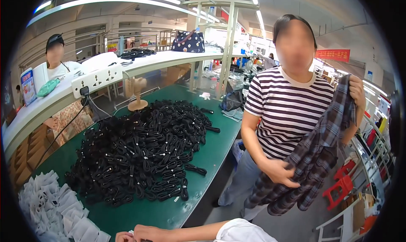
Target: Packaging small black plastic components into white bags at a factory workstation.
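At the bottom edge my right hand (147,233) is closed, its forearm coming in from the right out of a white sleeve. My left hand (124,237) meets it there, fingers curled and partly cut off by the frame. A small white bit and a sliver of something black show at the fingers; what they hold is not clear. Beyond them a large heap of coiled, tied black cables (139,153) covers much of the green table (169,216). Left of my hands lies a pile of whitish flat pouches (55,204).
A person in a striped shirt (292,115) stands right of the table, holding a plaid shirt (313,157). Behind the heap are a beige fan (137,96) and a white power strip (97,81) on a shelf edge. Another person (59,60) is at far left. Red stools (340,191) stand right.
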Motion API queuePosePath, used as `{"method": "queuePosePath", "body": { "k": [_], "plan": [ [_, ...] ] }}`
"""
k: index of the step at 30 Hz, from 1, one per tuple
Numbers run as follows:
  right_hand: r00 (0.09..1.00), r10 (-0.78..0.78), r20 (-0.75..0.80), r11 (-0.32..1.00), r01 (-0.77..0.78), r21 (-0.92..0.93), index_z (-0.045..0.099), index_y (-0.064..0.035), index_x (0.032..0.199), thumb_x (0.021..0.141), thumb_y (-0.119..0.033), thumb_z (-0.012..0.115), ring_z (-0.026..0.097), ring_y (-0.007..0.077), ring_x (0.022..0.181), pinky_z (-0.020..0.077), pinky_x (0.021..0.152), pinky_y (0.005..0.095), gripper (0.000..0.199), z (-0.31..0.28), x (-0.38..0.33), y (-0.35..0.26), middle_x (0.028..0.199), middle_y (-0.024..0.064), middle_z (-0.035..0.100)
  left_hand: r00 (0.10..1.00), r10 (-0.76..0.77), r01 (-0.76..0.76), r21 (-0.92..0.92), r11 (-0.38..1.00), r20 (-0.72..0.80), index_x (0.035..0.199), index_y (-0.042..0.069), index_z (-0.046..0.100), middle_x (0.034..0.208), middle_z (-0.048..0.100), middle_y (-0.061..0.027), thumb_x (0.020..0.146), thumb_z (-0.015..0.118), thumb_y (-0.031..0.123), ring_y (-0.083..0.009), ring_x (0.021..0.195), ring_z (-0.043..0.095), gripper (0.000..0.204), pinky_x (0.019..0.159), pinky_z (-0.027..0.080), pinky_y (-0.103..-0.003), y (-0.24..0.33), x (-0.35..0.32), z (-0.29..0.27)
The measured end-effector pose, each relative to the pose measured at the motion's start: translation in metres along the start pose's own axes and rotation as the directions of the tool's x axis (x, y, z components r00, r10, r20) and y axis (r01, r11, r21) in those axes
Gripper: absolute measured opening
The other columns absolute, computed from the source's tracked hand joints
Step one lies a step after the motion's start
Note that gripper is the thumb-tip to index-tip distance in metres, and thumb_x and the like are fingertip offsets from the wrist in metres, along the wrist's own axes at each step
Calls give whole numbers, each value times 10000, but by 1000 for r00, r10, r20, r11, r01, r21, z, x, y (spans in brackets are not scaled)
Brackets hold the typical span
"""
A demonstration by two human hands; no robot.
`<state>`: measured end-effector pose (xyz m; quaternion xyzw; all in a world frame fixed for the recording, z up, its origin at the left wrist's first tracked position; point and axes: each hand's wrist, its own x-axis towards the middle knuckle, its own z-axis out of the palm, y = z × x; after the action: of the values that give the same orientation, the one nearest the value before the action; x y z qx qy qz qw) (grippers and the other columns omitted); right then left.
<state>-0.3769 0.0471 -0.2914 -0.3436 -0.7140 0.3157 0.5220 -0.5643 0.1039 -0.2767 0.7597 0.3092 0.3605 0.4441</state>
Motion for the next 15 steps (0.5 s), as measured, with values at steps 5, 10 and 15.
{"method": "queuePosePath", "body": {
  "k": [5,10,15],
  "plan": [
    [913,-376,157,910,396,-127,619,-92,1086,892,-193,643,608,340,920,513,740,420,219,-14,4,-10,939,130,627,999,-52,52,-125,991,3,922,8,590,988,614,-77,954,577,89,-170,880,579,88,768,464,-285,-10,-8,-10],
    [945,-324,43,935,327,-140,530,-48,845,666,101,586,510,320,940,445,796,396,239,-12,9,-11,1050,104,552,998,-63,63,-100,993,4,913,12,596,997,625,-123,837,629,-4,-246,940,602,84,846,481,-342,-11,-1,5],
    [946,-314,87,908,325,-263,614,-62,741,647,57,675,582,313,943,489,775,400,163,-46,11,-25,1070,93,652,998,-58,65,-305,950,33,946,-4,584,1068,597,-113,976,569,68,-204,983,628,79,860,492,-319,1,21,-1]
  ]
}}
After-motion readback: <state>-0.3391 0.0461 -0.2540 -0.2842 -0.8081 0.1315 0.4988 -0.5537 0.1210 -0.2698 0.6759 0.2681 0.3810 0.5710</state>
